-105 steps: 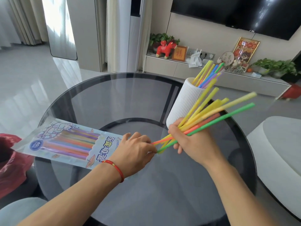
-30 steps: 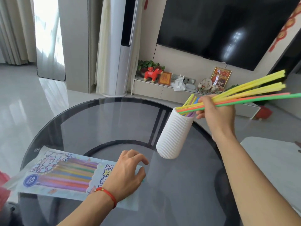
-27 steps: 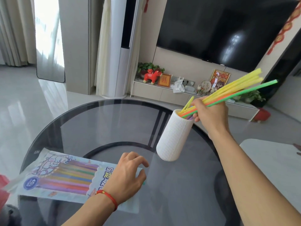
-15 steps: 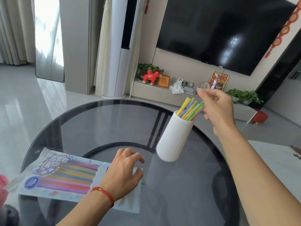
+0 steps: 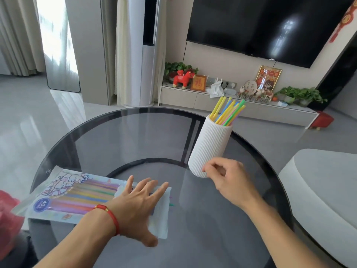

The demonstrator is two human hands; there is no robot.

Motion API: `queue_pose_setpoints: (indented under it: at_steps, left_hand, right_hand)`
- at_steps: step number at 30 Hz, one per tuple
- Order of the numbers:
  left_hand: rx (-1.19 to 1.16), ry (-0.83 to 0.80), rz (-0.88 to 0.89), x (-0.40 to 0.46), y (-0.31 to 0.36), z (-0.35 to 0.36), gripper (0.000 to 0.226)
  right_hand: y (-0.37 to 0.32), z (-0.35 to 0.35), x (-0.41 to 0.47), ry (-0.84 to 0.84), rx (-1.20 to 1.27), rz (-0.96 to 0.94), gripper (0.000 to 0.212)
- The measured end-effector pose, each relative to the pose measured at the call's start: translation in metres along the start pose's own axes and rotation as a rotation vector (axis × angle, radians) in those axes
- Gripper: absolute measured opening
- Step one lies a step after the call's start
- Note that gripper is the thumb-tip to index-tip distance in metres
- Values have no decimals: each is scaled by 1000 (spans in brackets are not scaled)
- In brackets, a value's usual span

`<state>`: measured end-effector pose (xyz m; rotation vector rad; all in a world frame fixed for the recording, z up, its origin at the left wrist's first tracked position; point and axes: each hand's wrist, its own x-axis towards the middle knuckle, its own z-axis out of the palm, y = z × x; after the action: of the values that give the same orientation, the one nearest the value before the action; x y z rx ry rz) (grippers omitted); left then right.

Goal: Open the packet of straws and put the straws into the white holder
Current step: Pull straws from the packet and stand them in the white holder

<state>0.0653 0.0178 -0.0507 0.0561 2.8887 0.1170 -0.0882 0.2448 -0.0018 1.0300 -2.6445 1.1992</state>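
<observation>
The left hand [image 5: 139, 206] lay flat on the open end of the packet [image 5: 77, 196], its fingers [image 5: 152, 185] spread wide and straight, holding nothing. A red cord [image 5: 113, 217] circled that wrist. The packet rested on the round glass desk [image 5: 116, 136], near its left edge, with more coloured straws showing through the clear front; a green tip [image 5: 171, 205] poked out just past the packet's open end.

The right hand [image 5: 229, 180] hung just in front of the foot of the white holder [image 5: 210, 146], its fingers [image 5: 210, 168] loosely curled and empty. Whether it touched the holder could not be told.

The holder stood on the desk, right of centre, well apart from the packet. A bunch of straws [image 5: 228, 111], yellow, blue, green and pink, stood in it, leaning to the right and sticking out above its rim.
</observation>
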Motion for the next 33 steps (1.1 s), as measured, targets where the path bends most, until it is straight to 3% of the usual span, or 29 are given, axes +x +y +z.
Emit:
queue_pose_setpoints:
  at_steps: [5, 8, 14, 18, 22, 29, 33]
  left_hand:
    - [42, 177, -48, 0, 4, -12, 95]
    - [49, 289, -79, 1, 11, -16, 78]
    - [419, 415, 21, 2, 25, -24, 80]
    - [501, 418, -4, 1, 28, -23, 82]
    - [454, 384, -87, -1, 23, -19, 87]
    - [321, 327, -133, 0, 11, -10, 94]
    - [212, 322, -140, 0, 2, -8, 102]
  right_hand:
    - [9, 45, -20, -255, 8, 193, 27]
    - [0, 63, -26, -311, 161, 288, 35]
    - [-27, 85, -38, -393, 814, 583, 39]
    - [-29, 82, -37, -411, 1008, 664, 35]
    - [-24, 83, -41, -404, 957, 588, 34]
    - [-15, 79, -39, -160, 842, 549, 9]
    - [-1, 64, -31, -95, 617, 446, 9]
